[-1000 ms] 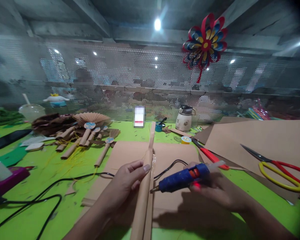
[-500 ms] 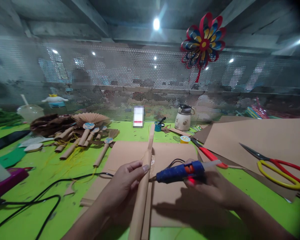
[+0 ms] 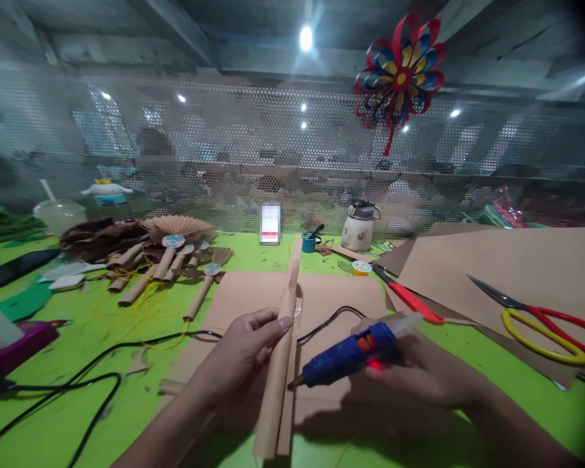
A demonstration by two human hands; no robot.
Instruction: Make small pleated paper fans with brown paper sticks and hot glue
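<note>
My left hand [image 3: 251,348] is closed round a rolled brown paper tube [image 3: 277,383], thumb on top. Along the tube's right side runs a flat paper flap [image 3: 287,406], with a shiny strip of glue [image 3: 297,311] near its upper end. In my right hand [image 3: 419,367] is a blue glue gun [image 3: 351,354] with a clear glue stick out of its back. Its nozzle points left, at the seam between tube and flap; whether it touches the paper I cannot tell. Beneath both hands lies a large brown paper sheet [image 3: 341,292].
Scissors [image 3: 521,305] lie on brown paper at the right, beside a red-handled cutter [image 3: 409,292]. Paper fans [image 3: 175,237] with rolled handles are heaped at the left. A black cord [image 3: 141,341] crosses the green table. A jug [image 3: 358,227] stands at the back.
The glue gun has moved down along the tube, nearer to me, and its nozzle is lower. More of its cord shows behind it. My left hand keeps its hold on the tube.
</note>
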